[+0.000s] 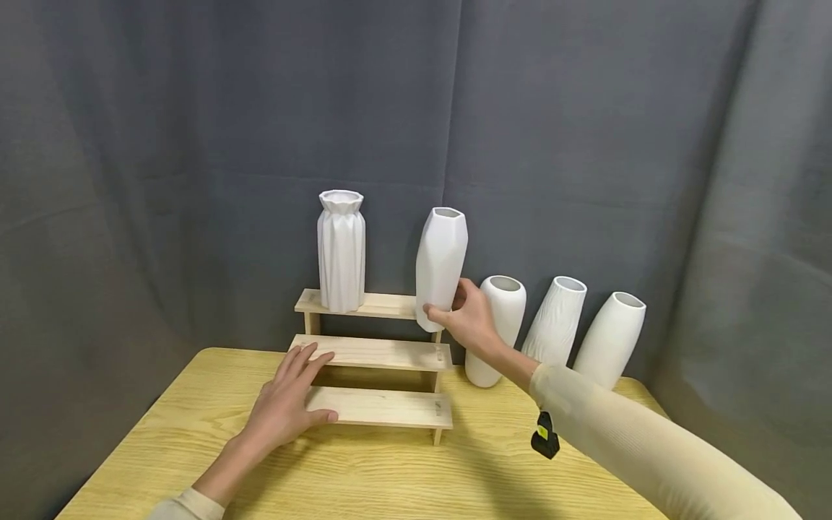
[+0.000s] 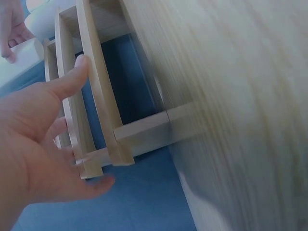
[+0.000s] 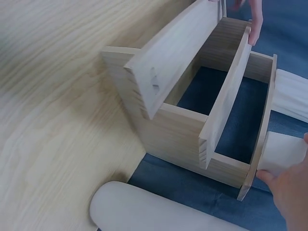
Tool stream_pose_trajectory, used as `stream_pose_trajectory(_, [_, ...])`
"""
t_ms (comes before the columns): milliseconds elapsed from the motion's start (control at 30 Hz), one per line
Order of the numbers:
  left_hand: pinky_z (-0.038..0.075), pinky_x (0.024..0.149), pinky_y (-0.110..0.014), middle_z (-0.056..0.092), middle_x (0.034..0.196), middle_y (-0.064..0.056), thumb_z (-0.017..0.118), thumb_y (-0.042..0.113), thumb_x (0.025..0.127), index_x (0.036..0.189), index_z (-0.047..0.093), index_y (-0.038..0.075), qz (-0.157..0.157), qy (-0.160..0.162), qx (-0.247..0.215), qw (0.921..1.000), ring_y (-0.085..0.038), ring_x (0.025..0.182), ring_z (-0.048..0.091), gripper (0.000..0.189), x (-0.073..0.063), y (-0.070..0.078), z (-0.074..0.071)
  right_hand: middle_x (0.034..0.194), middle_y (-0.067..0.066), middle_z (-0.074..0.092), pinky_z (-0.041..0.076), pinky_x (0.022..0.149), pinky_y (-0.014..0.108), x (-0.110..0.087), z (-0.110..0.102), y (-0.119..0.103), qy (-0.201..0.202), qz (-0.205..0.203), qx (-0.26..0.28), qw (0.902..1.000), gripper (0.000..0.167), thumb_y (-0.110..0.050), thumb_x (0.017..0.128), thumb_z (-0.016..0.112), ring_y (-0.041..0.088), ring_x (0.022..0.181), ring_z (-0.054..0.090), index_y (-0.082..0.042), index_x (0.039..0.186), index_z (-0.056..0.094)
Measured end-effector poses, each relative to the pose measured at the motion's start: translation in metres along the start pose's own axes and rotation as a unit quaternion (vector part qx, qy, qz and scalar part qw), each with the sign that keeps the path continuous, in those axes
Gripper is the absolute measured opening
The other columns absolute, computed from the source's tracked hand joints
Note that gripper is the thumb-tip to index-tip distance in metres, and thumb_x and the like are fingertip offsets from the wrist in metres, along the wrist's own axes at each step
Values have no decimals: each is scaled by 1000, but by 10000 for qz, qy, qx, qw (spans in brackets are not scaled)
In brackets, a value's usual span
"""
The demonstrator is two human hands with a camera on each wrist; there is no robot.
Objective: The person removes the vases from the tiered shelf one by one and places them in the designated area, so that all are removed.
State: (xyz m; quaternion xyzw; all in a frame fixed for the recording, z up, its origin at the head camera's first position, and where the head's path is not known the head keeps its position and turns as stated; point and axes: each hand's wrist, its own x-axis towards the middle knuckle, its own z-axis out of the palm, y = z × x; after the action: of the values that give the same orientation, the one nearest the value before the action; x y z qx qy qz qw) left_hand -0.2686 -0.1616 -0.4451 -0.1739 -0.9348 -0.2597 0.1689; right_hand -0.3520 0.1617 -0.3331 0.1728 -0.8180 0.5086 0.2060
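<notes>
My right hand (image 1: 471,318) grips a white faceted vase (image 1: 443,253) low on its body, at the right end of the top step of a wooden three-step stand (image 1: 383,352). In the right wrist view the base of this vase (image 3: 284,151) is at the top board's edge; whether it bears on the board I cannot tell. At the stand's left side is my left hand (image 1: 282,404), fingers spread, thumb by the lowest step. The left wrist view shows that thumb (image 2: 72,79) against a board's edge. A white pleated vase (image 1: 341,253) stands upright on the top step's left.
Right of the stand, a smooth rounded vase (image 1: 484,368), a ribbed vase (image 1: 555,321) and a plain tapered vase (image 1: 611,339) stand on the wood-grain table (image 1: 364,477). A grey curtain (image 1: 559,144) hangs close behind. A small black device (image 1: 544,437) is attached at the right sleeve.
</notes>
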Motion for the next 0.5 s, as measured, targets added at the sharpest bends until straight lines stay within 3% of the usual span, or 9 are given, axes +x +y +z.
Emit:
stream_pose_trajectory(167, [11,106,-75,7,164,-24,95,37,69,156,42,19,-469,104,-320,9983,-47,148,2,104,-1,0,0,111,13,71,56,84,41,-10,-7,3,14,51,-49,10000,55,-16,79,88,27,99,70,-1,123,59])
stream_pose_trajectory(300, [5,107,-75,-6,163,-29,96,36,67,158,37,21,-927,60,-625,9937,-55,146,-2,109,-2,0,0,114,14,70,55,86,42,-18,-14,6,25,125,-27,9999,56,-15,77,88,29,102,69,-2,124,60])
stream_pose_trajectory(400, [12,104,-78,-11,161,-33,96,34,68,160,33,22,-1157,-74,-914,9890,-61,143,2,112,-2,-2,-1,116,13,69,55,88,42,-25,-21,9,59,244,32,9997,57,-14,76,89,29,105,68,-4,125,60])
stream_pose_trajectory(500, [32,98,-76,-8,159,-36,95,32,71,160,28,24,-1227,-241,-1245,9843,-66,136,20,112,-1,-4,-3,116,14,70,55,88,43,-32,-29,11,140,311,-11,9994,58,-15,75,89,28,104,69,-4,124,61])
